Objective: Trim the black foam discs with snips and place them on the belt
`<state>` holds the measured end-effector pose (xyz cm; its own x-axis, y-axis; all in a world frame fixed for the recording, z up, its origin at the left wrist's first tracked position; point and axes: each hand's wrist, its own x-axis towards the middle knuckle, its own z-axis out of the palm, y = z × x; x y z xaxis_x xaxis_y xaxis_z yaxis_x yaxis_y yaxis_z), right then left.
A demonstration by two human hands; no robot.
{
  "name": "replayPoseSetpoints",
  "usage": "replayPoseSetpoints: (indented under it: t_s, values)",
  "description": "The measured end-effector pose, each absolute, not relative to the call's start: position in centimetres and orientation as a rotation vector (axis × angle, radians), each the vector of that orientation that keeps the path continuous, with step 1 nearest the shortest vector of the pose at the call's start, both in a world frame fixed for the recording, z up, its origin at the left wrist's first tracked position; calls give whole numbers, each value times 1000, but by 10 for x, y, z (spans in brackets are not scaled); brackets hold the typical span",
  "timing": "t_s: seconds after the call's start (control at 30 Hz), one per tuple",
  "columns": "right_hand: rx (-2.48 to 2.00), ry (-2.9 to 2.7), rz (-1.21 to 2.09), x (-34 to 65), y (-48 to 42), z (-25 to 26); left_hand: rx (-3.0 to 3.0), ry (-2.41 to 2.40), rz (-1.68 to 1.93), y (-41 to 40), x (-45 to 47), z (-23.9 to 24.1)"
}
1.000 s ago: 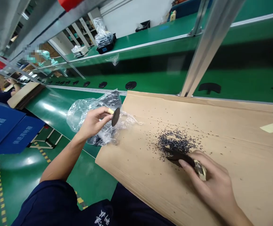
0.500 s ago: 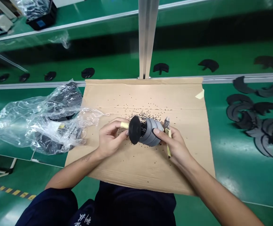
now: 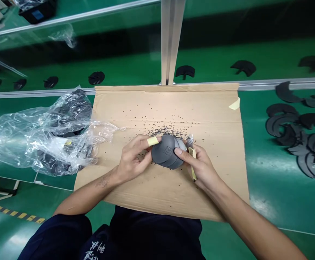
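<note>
Above the cardboard sheet (image 3: 200, 196), my two hands hold a dark grey curved plastic part (image 3: 165, 151) with a raised mark on its face. Tape wraps one finger of my left hand (image 3: 135, 155), whose fingers close on the part's left edge. My right hand (image 3: 199, 164) grips lighter grey plastic pieces (image 3: 181, 144) that are overlapped behind it, with the thumb pressed on top. Nippers (image 3: 190, 142) with yellow-taped handles are also tucked in that hand, jaws pointing away. Small black bits (image 3: 162, 129) lie scattered beyond and beneath the parts.
To the left sits a clear plastic bag (image 3: 46, 141) with dark parts inside. A pile of curved grey parts (image 3: 306, 133) lies at the right. A metal post (image 3: 170, 43) stands behind the cardboard, and black parts (image 3: 184, 71) line the bench beyond the rail.
The dark part has turned from edge-on to face up and now lies against the lighter pieces, closing the gap between them. My left hand has shifted slightly right with it.
</note>
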<state>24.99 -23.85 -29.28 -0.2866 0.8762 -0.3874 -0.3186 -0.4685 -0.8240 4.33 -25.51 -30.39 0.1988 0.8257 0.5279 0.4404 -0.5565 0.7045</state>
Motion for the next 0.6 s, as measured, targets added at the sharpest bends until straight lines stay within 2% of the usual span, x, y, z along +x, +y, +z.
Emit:
replayPoseSetpoints:
  t_s: [0.17, 0.4, 0.6]
  values:
    - [-1104, -865, 1834, 250, -240, -294, 2311, 1094, 1219, -256, 42, -298]
    - [-1150, -1319, 1537, 252, -244, -293, 2115, 1282, 1153, -255, 45, -294]
    - [-1115, -1380, 1463, 251, -243, -293, 1888, 1308, 1195, -259, 45, -295]
